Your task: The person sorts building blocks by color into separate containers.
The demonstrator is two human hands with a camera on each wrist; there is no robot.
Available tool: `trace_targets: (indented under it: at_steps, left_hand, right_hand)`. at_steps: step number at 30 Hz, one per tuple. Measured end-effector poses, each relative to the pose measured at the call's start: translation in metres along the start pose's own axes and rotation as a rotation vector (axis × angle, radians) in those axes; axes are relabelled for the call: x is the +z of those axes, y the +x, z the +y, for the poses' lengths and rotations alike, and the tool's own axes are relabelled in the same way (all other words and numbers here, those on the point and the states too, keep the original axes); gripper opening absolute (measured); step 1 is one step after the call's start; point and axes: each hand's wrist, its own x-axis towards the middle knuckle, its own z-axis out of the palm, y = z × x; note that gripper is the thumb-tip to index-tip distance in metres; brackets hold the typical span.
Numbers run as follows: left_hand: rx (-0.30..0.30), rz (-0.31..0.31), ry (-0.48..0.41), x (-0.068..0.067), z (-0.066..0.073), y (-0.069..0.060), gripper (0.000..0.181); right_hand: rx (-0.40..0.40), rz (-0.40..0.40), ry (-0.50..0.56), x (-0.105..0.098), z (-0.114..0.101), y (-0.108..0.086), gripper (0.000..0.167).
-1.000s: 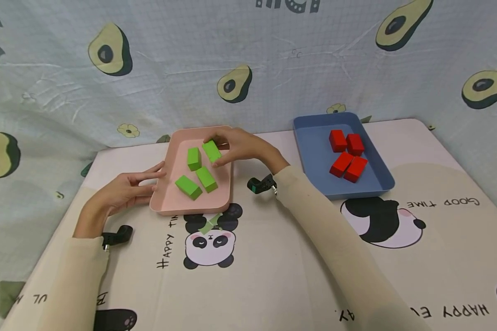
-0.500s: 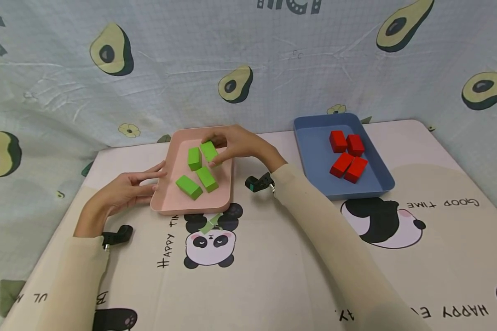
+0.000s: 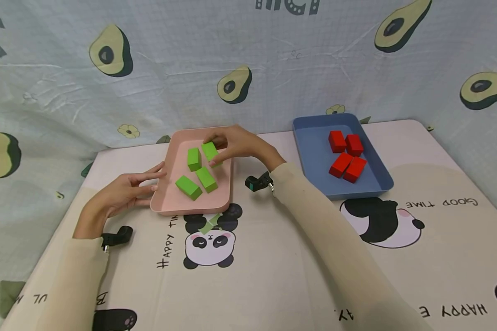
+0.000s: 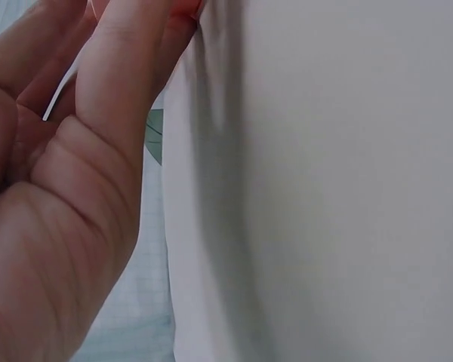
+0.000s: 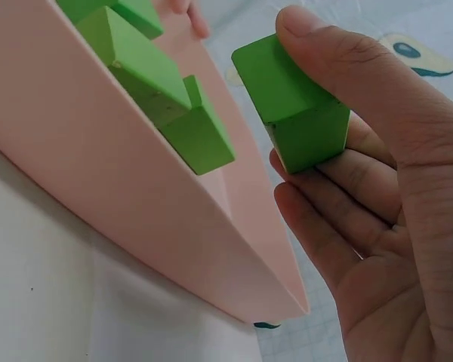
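My right hand point(image 3: 243, 143) pinches a green block point(image 3: 210, 151) between thumb and fingers, over the right side of the pink tray point(image 3: 207, 133). The right wrist view shows the held block point(image 5: 298, 98) with the thumb on its upper face and fingers beneath. Three other green blocks lie in the tray: one upright-looking block point(image 3: 193, 159), a tilted block point(image 3: 206, 179) and a front-left block point(image 3: 188, 187). At the tray's left wall, my left hand point(image 3: 126, 192) touches the rim with extended fingers. The left wrist view shows mostly palm and the left hand's fingers point(image 4: 117, 68).
A blue tray point(image 3: 306, 151) with several red blocks point(image 3: 341, 164) stands at the back right. The table point(image 3: 248, 280) has a panda-print cover. A hanging avocado-print cloth point(image 3: 170, 87) rises behind both trays.
My right hand has shifted slightly left with the green block and now stays nearly still. The left hand and both trays have not visibly moved.
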Motion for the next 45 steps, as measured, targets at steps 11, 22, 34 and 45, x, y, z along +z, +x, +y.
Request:
trace_targets:
  at_steps: [11,22,34,45]
  left_hand:
    - [-0.002,0.006,0.035,0.000,-0.003,-0.002,0.062]
    - [0.014,0.017,0.053,0.000,-0.001,-0.003,0.060]
    - [-0.001,0.026,0.076,0.001,0.001,-0.004,0.062]
    - [-0.001,0.023,0.077,0.002,0.003,-0.002,0.062]
  right_hand:
    - [0.023,-0.003,-0.059,0.005,0.005,0.007,0.063]
    - [0.030,-0.014,-0.072,0.007,0.007,0.012,0.065]
    - [0.077,-0.013,-0.022,0.008,0.009,0.016,0.058]
    - [0.080,0.007,-0.018,0.008,0.014,0.023,0.055]
